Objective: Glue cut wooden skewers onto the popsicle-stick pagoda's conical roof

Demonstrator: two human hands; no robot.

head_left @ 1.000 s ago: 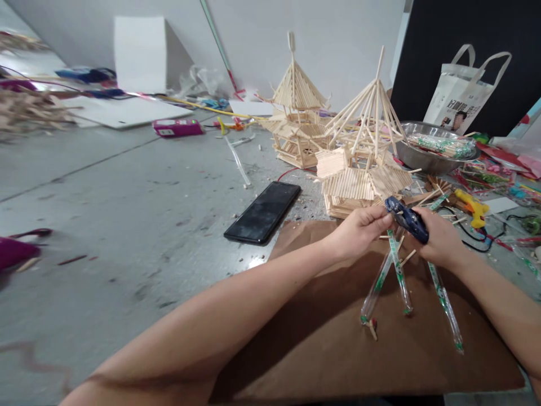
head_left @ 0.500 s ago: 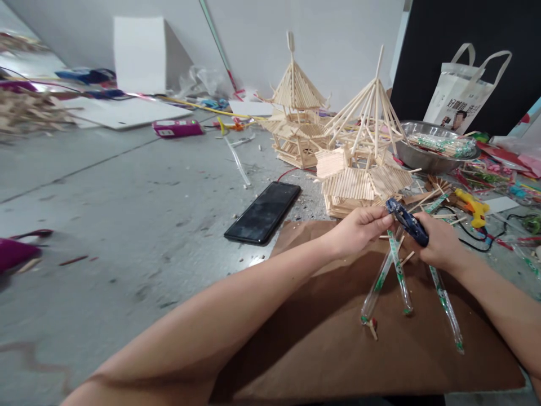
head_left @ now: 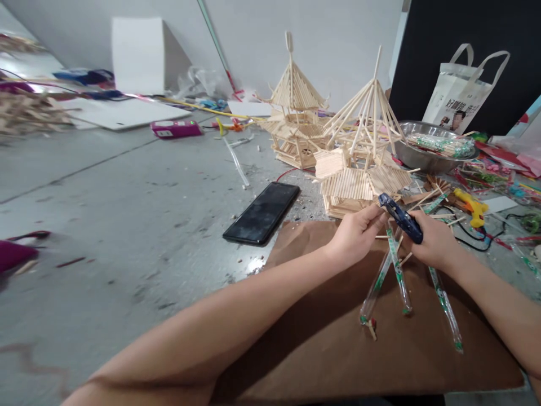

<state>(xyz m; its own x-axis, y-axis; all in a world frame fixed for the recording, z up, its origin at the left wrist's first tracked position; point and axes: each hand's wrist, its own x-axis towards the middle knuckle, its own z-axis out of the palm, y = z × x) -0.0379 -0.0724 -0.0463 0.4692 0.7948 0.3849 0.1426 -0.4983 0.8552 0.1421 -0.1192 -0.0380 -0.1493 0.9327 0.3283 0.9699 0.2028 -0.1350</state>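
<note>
Grey floor with brown cardboard: right hand gripped blue cutters, left hand pinched stick; cut squarely, fingers clear.

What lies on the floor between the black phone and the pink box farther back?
In the head view, between the phone and pink box: bare grey floor with small debris; a clear tube lies just right.

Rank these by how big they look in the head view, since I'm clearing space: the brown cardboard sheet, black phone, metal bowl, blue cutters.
1. Brown cardboard sheet
2. Metal bowl and black phone: look alike; the bowl lies farther off.
3. Blue cutters, in the right hand
</note>
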